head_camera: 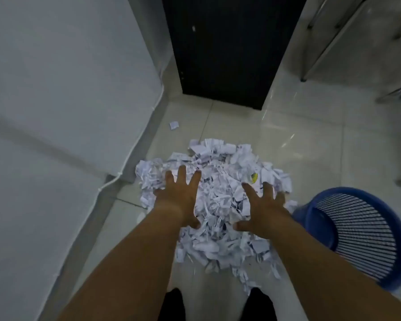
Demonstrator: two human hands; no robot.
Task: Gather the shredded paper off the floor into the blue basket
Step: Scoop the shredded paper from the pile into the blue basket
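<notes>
A big heap of white shredded paper (218,181) lies on the tiled floor in front of me. My left hand (181,195) is spread flat over the heap's left side, fingers straight and apart. My right hand (262,209) is spread the same way over the right side, thumb pointing inward. Neither hand grips anything. The blue basket (361,232), with slatted walls, stands on the floor just right of the heap, beside my right forearm, and looks empty. One loose scrap (174,125) lies apart, farther away to the left.
A white wall (67,112) runs along the left with a thin cable (134,147) at its base. A dark door or cabinet (227,49) stands straight ahead. Metal furniture legs (310,66) are at the upper right. My dark shoes (171,304) are at the bottom.
</notes>
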